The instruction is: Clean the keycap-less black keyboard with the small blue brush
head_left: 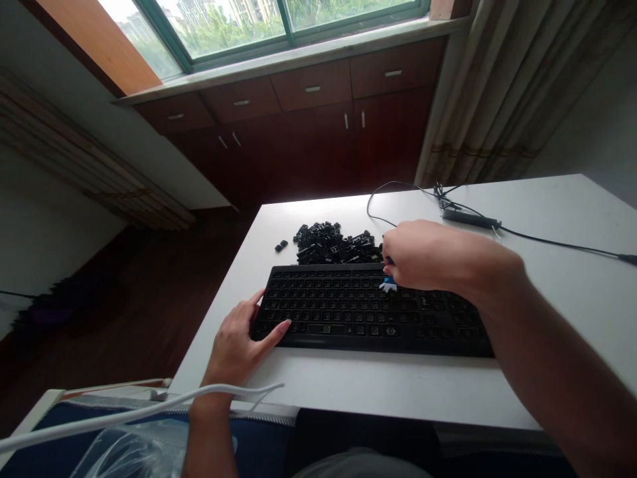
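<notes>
Clasping keyboard (338, 309) by left edge — left hand (239, 342); right hand (421, 255) gripping blue-white tool (389, 284) — tabletop (348, 383) showing nearside.

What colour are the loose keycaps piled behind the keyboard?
The loose keycaps are black, seen in the head view.

Daylight enters through the window (223, 30) on the far side, its view washed out and pale, while the rest of the room is dim. The cabinets (303, 149) below it sink into deep red-brown shadow, and the floor (139, 305) on the left is nearly black. The white table (348, 378) reflects a soft, greyish light with no hard glare. On the black keyboard (318, 299), fine detail is hard to make out. The right hand (418, 255) looks slightly smeared, and its forearm darkens toward the near right. Wide-angle stretching slants the curtain (482, 86) on the right.
</notes>
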Action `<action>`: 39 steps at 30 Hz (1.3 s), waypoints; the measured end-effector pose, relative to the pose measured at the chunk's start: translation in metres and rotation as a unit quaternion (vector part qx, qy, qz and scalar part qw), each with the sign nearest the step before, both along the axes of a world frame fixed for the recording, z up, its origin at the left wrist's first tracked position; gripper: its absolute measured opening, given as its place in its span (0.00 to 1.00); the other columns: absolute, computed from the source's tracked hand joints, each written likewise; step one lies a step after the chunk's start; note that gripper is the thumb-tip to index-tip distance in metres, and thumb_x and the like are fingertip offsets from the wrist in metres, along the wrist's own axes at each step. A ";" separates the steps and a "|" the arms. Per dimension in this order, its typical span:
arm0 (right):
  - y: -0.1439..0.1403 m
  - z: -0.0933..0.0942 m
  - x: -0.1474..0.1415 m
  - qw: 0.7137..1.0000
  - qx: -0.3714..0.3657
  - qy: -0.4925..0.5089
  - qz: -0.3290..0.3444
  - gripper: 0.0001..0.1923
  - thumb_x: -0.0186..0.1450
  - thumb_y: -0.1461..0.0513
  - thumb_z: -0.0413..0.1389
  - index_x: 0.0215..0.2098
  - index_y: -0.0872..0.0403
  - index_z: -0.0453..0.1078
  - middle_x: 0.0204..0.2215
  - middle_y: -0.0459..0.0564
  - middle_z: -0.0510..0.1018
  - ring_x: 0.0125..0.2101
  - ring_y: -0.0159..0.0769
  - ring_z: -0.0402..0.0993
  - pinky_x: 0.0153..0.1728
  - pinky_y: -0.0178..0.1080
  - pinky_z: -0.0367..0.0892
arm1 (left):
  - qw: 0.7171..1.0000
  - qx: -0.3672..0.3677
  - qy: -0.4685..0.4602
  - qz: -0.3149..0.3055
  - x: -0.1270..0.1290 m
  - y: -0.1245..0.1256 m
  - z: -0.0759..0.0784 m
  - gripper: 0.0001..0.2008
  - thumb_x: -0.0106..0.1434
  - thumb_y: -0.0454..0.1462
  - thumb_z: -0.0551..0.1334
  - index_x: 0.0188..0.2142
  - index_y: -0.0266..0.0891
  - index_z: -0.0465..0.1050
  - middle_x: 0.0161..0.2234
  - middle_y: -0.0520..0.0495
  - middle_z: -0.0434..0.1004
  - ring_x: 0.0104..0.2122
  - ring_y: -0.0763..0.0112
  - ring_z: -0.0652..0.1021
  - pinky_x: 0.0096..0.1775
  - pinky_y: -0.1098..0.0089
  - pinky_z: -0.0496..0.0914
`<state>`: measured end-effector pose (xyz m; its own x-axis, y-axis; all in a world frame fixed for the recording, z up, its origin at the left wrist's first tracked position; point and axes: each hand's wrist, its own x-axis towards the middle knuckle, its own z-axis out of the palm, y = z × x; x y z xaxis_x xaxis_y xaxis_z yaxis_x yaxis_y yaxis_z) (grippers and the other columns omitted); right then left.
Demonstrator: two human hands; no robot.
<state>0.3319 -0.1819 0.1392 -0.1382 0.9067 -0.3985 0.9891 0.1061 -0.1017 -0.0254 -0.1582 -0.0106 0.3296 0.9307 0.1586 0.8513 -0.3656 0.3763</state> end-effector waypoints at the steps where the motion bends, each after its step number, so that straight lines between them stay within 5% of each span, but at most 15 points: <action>1: 0.001 -0.001 -0.001 1.000 -0.001 -0.001 0.000 0.10 0.61 0.61 0.55 0.25 0.55 0.74 0.21 0.51 0.75 0.20 0.34 0.67 0.21 0.38 0.55 | 1.000 -0.002 0.001 0.001 0.000 0.000 0.000 0.38 0.61 0.59 0.63 0.64 0.45 0.61 0.49 0.44 0.74 0.44 0.59 0.75 0.47 0.60 0.71; 26: -0.007 0.004 -0.007 1.000 -0.005 0.004 0.006 0.07 0.58 0.63 0.58 0.28 0.56 0.77 0.20 0.52 0.75 0.22 0.35 0.70 0.23 0.36 0.57 | 1.000 0.000 0.005 0.001 0.000 -0.001 0.001 0.37 0.61 0.58 0.63 0.64 0.45 0.60 0.47 0.45 0.74 0.43 0.59 0.75 0.47 0.61 0.70; 35: -0.014 0.011 0.002 0.994 -0.095 0.045 0.016 0.10 0.60 0.59 0.56 0.25 0.54 0.75 0.24 0.51 0.78 0.21 0.35 0.70 0.21 0.37 0.58 | 1.000 -0.001 0.003 0.001 0.000 -0.002 0.001 0.37 0.62 0.57 0.63 0.64 0.45 0.61 0.49 0.44 0.74 0.44 0.58 0.76 0.47 0.60 0.71; 39: -0.009 0.012 0.004 1.000 -0.015 0.007 -0.019 0.08 0.60 0.63 0.55 0.27 0.56 0.75 0.24 0.53 0.77 0.21 0.34 0.68 0.23 0.38 0.58 | 1.000 0.000 0.000 0.003 0.000 -0.002 0.001 0.37 0.61 0.57 0.63 0.64 0.45 0.61 0.49 0.44 0.74 0.44 0.58 0.75 0.47 0.60 0.71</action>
